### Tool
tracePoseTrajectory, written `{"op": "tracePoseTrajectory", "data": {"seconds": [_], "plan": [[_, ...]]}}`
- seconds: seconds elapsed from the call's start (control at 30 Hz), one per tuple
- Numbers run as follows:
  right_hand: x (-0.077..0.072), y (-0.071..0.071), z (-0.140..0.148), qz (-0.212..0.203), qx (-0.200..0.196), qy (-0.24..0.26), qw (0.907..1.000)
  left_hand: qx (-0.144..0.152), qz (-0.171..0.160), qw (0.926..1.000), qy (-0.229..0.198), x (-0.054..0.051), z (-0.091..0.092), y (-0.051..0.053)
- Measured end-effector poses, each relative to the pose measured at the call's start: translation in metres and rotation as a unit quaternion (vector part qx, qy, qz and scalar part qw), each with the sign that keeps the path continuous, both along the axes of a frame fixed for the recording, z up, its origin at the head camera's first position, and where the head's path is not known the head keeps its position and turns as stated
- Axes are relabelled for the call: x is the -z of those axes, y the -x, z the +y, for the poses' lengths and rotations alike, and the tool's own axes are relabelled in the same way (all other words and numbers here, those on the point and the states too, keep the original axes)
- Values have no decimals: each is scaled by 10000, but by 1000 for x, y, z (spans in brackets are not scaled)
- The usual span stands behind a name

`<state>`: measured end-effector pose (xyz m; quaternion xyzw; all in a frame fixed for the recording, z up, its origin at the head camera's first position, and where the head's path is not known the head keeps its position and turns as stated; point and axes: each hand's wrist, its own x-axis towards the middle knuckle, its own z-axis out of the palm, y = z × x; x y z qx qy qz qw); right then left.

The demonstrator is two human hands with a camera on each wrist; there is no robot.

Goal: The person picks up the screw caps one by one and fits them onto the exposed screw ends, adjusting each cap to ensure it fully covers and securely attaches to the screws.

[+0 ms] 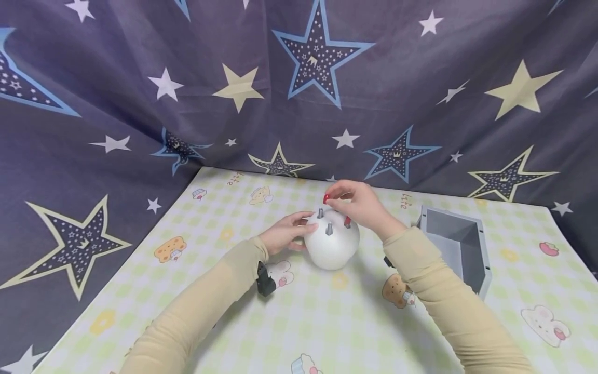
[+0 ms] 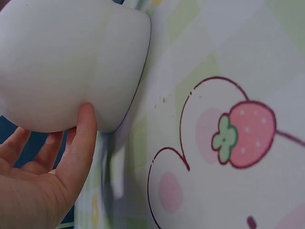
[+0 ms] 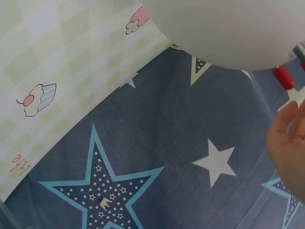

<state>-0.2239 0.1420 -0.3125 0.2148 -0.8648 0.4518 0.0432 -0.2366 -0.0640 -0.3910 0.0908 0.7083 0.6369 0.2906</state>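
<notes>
A white rounded body point(image 1: 333, 246) stands on the table. Two short grey pegs point(image 1: 329, 228) stick up from its top, and a red piece point(image 1: 348, 222) sits at its right side. My left hand point(image 1: 288, 231) rests against the left side of the body, fingers spread; the left wrist view shows a fingertip point(image 2: 86, 114) touching the smooth white wall. Just above the top, my right hand point(image 1: 357, 202) pinches a small red piece point(image 1: 326, 199), mostly covered by the fingers. A red piece point(image 3: 283, 77) shows under the white edge in the right wrist view.
A grey open box point(image 1: 483, 254) stands to the right, partly behind the right forearm. The table carries a green-checked cloth point(image 1: 261, 332) with printed cartoons. A dark star-patterned curtain point(image 1: 299, 124) hangs behind the table and down its left side.
</notes>
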Motion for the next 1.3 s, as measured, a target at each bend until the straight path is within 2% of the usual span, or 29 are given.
{"op": "tracePoseTrajectory", "data": {"seconds": [0.2,0.4,0.8,1.1,1.3], "plan": [[4,-1,-6,448,-159,-389,9981,1,13,10000,-27,3,0,2],[8,-1,-8,772,-228,-504,9955,1,2,10000,5,2,1,1],[12,2,-9,1045,-301,-652,9919,0,53,10000,6,3,1,0],[13,3,-10,1343,-452,-966,9852,5,9,10000,-9,1,0,-1],[15,3,-10,1288,-448,-1098,9846,1,18,10000,6,2,0,1]]}}
